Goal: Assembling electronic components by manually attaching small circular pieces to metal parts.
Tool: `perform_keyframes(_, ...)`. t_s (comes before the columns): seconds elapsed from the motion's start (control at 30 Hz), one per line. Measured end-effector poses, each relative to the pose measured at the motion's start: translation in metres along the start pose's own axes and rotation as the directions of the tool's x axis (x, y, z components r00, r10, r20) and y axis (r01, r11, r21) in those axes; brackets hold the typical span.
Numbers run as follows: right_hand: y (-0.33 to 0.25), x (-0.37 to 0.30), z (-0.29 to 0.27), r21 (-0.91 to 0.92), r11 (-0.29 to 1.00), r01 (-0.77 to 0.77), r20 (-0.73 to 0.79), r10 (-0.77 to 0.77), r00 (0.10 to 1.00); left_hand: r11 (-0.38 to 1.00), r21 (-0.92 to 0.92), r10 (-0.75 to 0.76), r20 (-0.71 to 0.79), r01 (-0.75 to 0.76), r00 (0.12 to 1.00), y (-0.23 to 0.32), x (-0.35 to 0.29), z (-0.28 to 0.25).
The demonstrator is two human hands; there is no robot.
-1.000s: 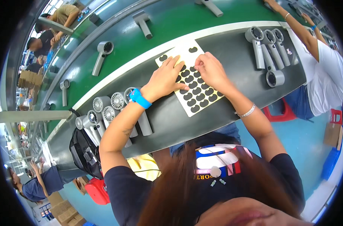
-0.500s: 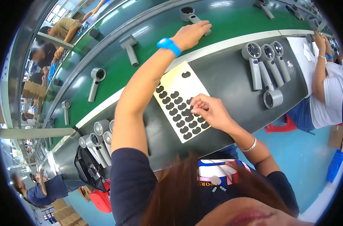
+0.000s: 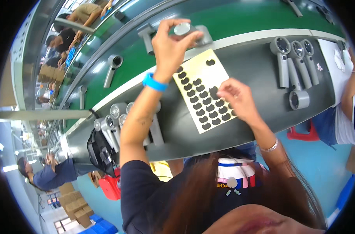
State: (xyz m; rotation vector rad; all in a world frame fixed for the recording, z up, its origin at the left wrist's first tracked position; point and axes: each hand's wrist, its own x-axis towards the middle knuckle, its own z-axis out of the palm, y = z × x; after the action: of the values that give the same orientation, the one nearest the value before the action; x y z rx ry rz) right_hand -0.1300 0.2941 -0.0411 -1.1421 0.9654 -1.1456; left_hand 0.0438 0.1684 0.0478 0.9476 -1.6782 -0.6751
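Observation:
My left hand is raised at the near edge of the green belt. Its thumb and fingers grip a grey handheld fan, whose round pale end faces me; the hand hides part of it. Below on the dark bench lies a pale yellow sheet with rows of small black notched stickers. Over the sheet's right side my right hand is closed in a pinch. At its fingertips is a black sticker, looking larger than those on the sheet.
Several grey fans lie at the bench's right, and more stand at its left beside a black bag. Other fans rest on the green belt. A co-worker's arm is at the far right.
My left hand has drawn back from the belt, bringing a fan toward the sheet. My right hand has lifted slightly with a black sticker at its fingertips. The whole view has shifted.

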Motion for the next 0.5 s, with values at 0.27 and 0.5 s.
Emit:
perform_keyframes(0.27, -0.048, -0.025, 0.020, 0.028, 0.976, 0.214, -0.114, -0.209, 0.971, 0.995, -0.101, 0.022, -0.051, -0.027, 0.998, 0.042, -0.148, -0.025)
perform_keyframes(0.5, -0.079, -0.057, 0.049, 0.031, 0.950, 0.311, -0.079, -0.308, 0.948, 0.972, -0.235, -0.030, -0.089, 0.009, 0.996, 0.058, -0.171, -0.018)
